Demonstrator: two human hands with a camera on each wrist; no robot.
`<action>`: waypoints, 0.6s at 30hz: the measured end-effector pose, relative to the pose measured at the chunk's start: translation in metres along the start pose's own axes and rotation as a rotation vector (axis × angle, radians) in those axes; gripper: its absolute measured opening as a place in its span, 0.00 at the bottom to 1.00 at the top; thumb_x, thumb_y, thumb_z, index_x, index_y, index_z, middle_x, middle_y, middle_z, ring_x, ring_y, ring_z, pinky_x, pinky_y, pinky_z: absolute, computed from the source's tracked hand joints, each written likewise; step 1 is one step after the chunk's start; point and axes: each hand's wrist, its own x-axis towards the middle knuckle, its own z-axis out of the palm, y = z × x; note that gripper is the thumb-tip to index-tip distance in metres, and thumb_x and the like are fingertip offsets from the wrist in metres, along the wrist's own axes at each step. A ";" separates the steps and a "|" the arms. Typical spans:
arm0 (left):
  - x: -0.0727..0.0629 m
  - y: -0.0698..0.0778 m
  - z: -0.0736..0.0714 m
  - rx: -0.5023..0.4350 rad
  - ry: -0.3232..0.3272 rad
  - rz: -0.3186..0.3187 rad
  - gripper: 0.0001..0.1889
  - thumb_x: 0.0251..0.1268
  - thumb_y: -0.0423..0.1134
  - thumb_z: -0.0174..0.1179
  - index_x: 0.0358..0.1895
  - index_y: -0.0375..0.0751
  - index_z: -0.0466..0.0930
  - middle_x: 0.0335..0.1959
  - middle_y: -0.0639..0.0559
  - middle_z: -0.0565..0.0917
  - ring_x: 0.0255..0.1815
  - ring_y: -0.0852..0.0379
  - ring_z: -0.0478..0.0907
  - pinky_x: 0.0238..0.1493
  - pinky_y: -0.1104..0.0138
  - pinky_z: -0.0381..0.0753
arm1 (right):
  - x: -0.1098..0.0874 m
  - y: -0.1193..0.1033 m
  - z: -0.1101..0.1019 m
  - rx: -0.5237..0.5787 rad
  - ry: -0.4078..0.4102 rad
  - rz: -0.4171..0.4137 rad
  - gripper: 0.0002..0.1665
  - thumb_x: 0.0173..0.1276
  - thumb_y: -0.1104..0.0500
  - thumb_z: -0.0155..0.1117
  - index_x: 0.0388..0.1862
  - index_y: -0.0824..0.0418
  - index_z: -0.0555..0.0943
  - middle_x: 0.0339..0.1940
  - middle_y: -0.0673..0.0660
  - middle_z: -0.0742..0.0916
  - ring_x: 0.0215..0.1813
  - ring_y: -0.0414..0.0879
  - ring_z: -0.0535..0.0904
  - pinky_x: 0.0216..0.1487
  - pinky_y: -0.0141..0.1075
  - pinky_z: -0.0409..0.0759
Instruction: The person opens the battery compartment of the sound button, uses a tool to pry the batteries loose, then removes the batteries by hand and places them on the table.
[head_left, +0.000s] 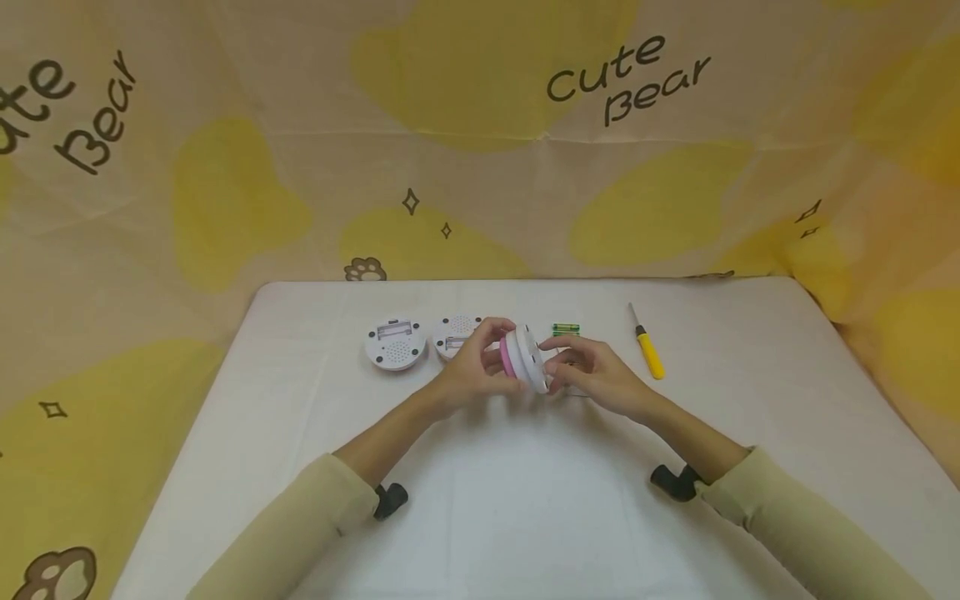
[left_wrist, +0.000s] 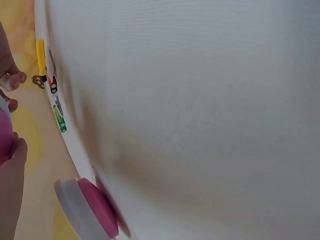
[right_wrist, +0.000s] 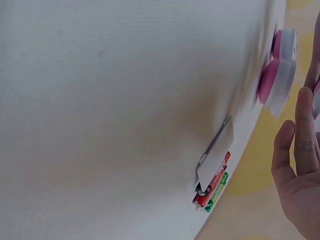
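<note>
My left hand point(head_left: 476, 367) grips a round white-and-pink device point(head_left: 527, 358) above the table, tilted so its white base with dark feet faces right. Close against that base is my right hand point(head_left: 596, 373), its fingertips at the base's edge; the right wrist view shows fairly straight fingers point(right_wrist: 306, 145). Two similar devices lie base-up behind and to the left: one point(head_left: 396, 354) with an uncovered battery slot, the other point(head_left: 456, 325) partly hidden by my left hand. Green batteries point(head_left: 566, 328) lie beyond my right hand.
A screwdriver point(head_left: 649, 354) with a yellow handle lies on the white table point(head_left: 525, 517) at the right. Red batteries point(right_wrist: 212, 192) and a flat white piece point(right_wrist: 219, 155) lie beside the green ones. A patterned cloth point(head_left: 480, 167) hangs behind the table.
</note>
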 end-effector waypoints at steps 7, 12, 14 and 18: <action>-0.003 -0.003 0.003 0.033 -0.067 -0.003 0.46 0.51 0.22 0.69 0.75 0.39 0.56 0.69 0.40 0.65 0.67 0.45 0.71 0.67 0.61 0.69 | -0.001 0.001 0.001 -0.002 -0.022 0.003 0.24 0.71 0.65 0.61 0.65 0.67 0.71 0.44 0.64 0.85 0.42 0.59 0.84 0.49 0.51 0.83; -0.005 -0.004 0.004 0.146 -0.064 -0.027 0.47 0.50 0.26 0.72 0.74 0.38 0.57 0.66 0.43 0.68 0.64 0.48 0.71 0.68 0.57 0.67 | -0.001 0.002 0.002 -0.069 -0.023 -0.020 0.23 0.70 0.64 0.63 0.62 0.67 0.74 0.43 0.63 0.86 0.39 0.54 0.84 0.44 0.39 0.83; -0.007 -0.004 0.005 0.200 -0.054 -0.044 0.47 0.49 0.29 0.74 0.74 0.40 0.57 0.66 0.45 0.70 0.63 0.50 0.70 0.68 0.56 0.66 | -0.001 0.003 0.002 -0.098 -0.022 -0.028 0.21 0.70 0.64 0.63 0.61 0.67 0.75 0.43 0.63 0.85 0.38 0.55 0.84 0.42 0.36 0.81; -0.010 -0.006 0.009 0.311 -0.033 -0.048 0.51 0.46 0.33 0.77 0.75 0.40 0.57 0.68 0.44 0.70 0.67 0.50 0.67 0.70 0.55 0.62 | -0.001 0.005 0.003 -0.145 -0.015 -0.040 0.19 0.69 0.64 0.64 0.58 0.66 0.78 0.44 0.62 0.84 0.37 0.54 0.83 0.40 0.33 0.78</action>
